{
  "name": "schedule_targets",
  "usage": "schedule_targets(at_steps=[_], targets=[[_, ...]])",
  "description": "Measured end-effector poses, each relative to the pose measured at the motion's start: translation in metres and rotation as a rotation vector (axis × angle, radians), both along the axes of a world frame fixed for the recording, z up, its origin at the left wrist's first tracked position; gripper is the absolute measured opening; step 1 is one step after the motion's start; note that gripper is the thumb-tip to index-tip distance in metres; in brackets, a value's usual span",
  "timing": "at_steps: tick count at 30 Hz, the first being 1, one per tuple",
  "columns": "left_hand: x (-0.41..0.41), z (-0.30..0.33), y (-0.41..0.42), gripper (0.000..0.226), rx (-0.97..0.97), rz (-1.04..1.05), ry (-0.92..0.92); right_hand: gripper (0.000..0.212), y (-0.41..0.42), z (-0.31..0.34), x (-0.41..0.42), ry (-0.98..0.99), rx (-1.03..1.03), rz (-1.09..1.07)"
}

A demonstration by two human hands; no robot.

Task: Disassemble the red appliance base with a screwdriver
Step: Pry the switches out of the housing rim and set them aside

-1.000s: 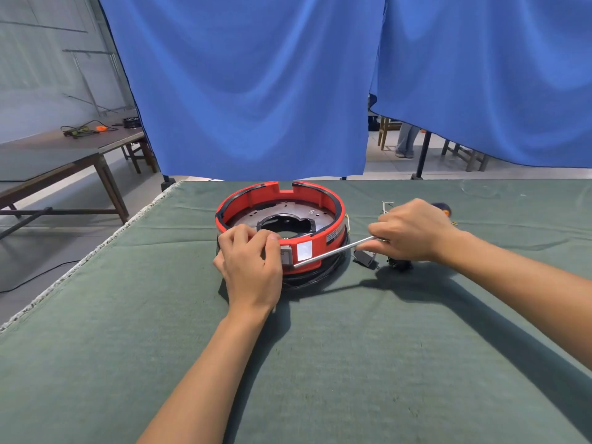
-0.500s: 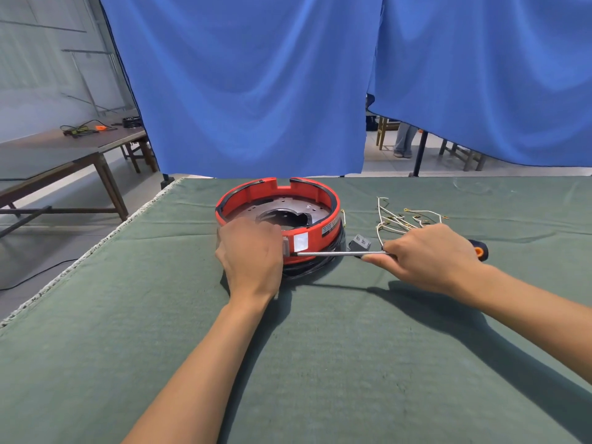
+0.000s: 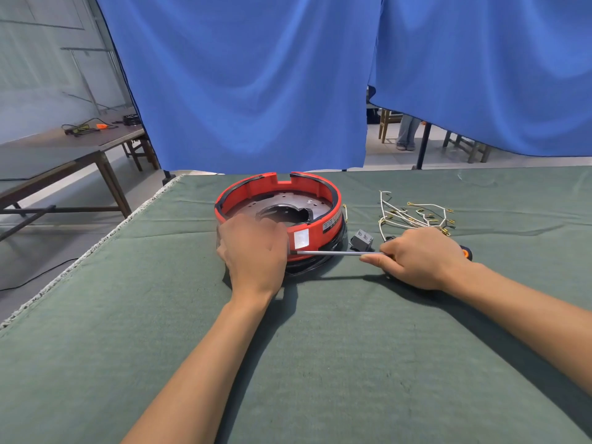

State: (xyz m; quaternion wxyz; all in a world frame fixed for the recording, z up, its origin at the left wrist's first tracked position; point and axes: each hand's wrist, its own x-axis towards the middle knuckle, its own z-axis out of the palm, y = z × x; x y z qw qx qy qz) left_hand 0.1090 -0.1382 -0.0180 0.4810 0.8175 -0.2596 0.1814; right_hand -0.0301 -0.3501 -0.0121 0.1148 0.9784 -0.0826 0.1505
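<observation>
The red appliance base (image 3: 315, 216) sits a little above the frame's centre on the green-covered surface (image 3: 320, 363), open side up, with a metal plate visible inside its ring. The left hand (image 3: 254, 251) rests over the near rim, fingers curled round it to steady the ring. The right hand (image 3: 419, 257), right of centre, grips the screwdriver (image 3: 336, 252); its shaft lies nearly flat and runs leftward, the tip meeting the base's near wall just below a white label (image 3: 301, 238), beside the left hand.

This looks like work on a side fastener or seam. To do it well, I would keep the shaft square to the wall, push firmly along its axis, and brace the ring against that push. The tip sits close to the left fingers, so a slip could jab them. A small black part (image 3: 362, 240) and a bundle of white wires (image 3: 413, 214) lie right of the base.
</observation>
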Motion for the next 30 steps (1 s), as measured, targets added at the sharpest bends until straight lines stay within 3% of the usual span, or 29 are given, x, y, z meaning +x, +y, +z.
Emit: schedule_targets(at_steps=[18, 22, 27, 30], targets=[[0.002, 0.002, -0.001, 0.033, 0.005, -0.006, 0.032, 0.068, -0.034, -0.006, 0.039, -0.063, -0.098, 0.228], [0.002, 0.001, -0.001, 0.032, -0.001, -0.015, 0.028, 0.076, -0.033, -0.001, 0.041, -0.058, -0.113, 0.249], [0.003, -0.001, 0.002, 0.038, -0.052, -0.044, 0.01, 0.067, -0.022, -0.001, 0.022, -0.085, -0.102, 0.161], [0.002, 0.0, 0.003, 0.044, -0.114, -0.047, 0.026, 0.071, -0.007, -0.008, 0.001, -0.067, -0.082, 0.036]])
